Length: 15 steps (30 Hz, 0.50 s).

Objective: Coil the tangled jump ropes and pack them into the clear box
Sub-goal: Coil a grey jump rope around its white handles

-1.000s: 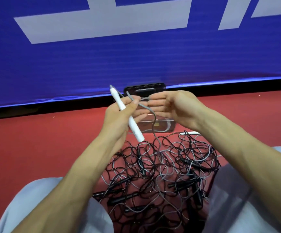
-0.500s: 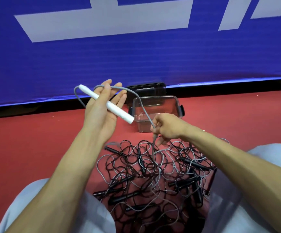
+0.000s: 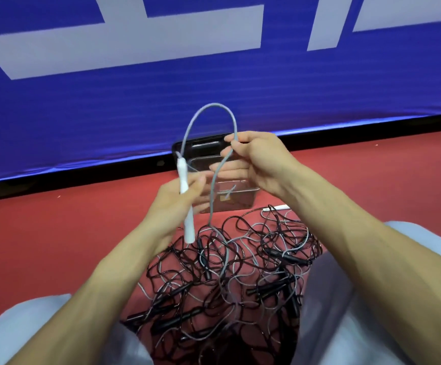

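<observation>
Left hand (image 3: 173,206): grip round white cylindrical plastic handle (image 3: 189,227). Right hand (image 3: 259,162): grip pinching thin grey cord (image 3: 214,105), looped toward 12 o'clock.

The rope tangle (image 3: 267,288) covers the red floor (image 3: 56,233) before me, right up to the clear box (image 3: 238,198). A grey loop (image 3: 215,105) hangs across the box. The floor to my left lies open; the blue banner (image 3: 135,101) closes off the far side.
</observation>
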Available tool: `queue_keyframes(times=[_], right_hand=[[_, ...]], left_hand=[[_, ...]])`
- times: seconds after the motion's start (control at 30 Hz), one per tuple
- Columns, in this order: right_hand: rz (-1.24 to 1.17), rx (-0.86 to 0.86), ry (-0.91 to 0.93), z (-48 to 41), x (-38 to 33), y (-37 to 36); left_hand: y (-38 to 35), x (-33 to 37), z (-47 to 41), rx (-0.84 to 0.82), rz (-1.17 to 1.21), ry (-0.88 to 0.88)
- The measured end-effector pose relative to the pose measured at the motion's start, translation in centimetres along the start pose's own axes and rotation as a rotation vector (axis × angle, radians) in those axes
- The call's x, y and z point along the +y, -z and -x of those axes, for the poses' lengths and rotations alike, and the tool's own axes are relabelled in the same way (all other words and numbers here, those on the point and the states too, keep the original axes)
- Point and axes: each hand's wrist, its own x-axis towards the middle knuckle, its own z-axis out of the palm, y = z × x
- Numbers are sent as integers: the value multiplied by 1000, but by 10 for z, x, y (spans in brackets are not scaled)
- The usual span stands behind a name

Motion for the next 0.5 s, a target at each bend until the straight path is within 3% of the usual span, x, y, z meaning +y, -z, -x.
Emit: queue_keyframes(times=[0.13,0.27,0.43,0.5], right_hand=[[-205,-7,-30,-1,-9,4],[-311,66,-32,-8,-8,7],[175,145,93,-18,1,5],[308,146,121,-20,5,3]], left_hand=[[-6,-5,4,-149,-114,62],[-7,1,6,-197,-121,70],[-7,-2,8,-54,-246,42],[-5,-2,6,19,-182,34]])
